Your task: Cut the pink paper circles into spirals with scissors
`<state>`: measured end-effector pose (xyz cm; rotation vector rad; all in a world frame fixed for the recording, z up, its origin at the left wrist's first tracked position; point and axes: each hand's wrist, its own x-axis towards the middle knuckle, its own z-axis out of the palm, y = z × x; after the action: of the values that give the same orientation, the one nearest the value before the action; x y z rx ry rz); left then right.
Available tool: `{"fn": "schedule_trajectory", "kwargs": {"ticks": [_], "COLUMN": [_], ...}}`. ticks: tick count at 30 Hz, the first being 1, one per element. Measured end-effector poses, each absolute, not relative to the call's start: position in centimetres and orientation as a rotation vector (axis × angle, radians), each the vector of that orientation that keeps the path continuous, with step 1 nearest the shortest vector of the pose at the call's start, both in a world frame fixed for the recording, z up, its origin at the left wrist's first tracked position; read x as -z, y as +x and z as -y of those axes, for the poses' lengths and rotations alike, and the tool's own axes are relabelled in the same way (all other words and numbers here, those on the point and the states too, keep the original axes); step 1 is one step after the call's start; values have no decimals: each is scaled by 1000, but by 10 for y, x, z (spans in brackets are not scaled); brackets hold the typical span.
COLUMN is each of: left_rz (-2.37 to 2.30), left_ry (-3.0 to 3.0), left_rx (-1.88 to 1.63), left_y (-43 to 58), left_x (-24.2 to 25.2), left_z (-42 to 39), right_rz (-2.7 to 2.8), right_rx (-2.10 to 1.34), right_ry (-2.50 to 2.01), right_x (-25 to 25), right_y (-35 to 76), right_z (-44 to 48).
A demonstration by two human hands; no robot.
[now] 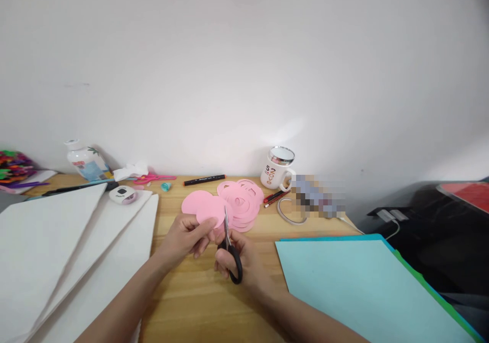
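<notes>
Scissors [228,240] at right edge of paper disc [208,211]

Left hand [189,234]: fingers grasping the disc near its lower edge, above the worktop [183,297]. Right hand [248,262]: fingers wrapped around the scissors' handles. Blades stand at the disc's right edge, long axis pointing forward, tips leaning slightly left; contact cannot be confirmed. Pink cut-outs [244,208] lie just beyond.

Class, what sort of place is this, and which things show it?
Probably a craft desk: the coloured sheets, pink paper circles and scissors in the right hand suggest it.
</notes>
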<state>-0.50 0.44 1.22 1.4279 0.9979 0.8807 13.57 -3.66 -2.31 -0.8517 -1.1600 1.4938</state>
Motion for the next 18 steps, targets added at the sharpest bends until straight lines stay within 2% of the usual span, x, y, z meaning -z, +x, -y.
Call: {"fn": "schedule_trajectory", "kwargs": {"ticks": [18], "left_rz": [-971], "left_ry": [1444], "left_rx": [-839], "left_y": [-4], "left_x": [-10], "left_z": [-4], "right_rz": [1159], "right_rx": [-1492], "right_ry": [-844], "right_x": [23], "right_y": [138], "right_z": [33]}}
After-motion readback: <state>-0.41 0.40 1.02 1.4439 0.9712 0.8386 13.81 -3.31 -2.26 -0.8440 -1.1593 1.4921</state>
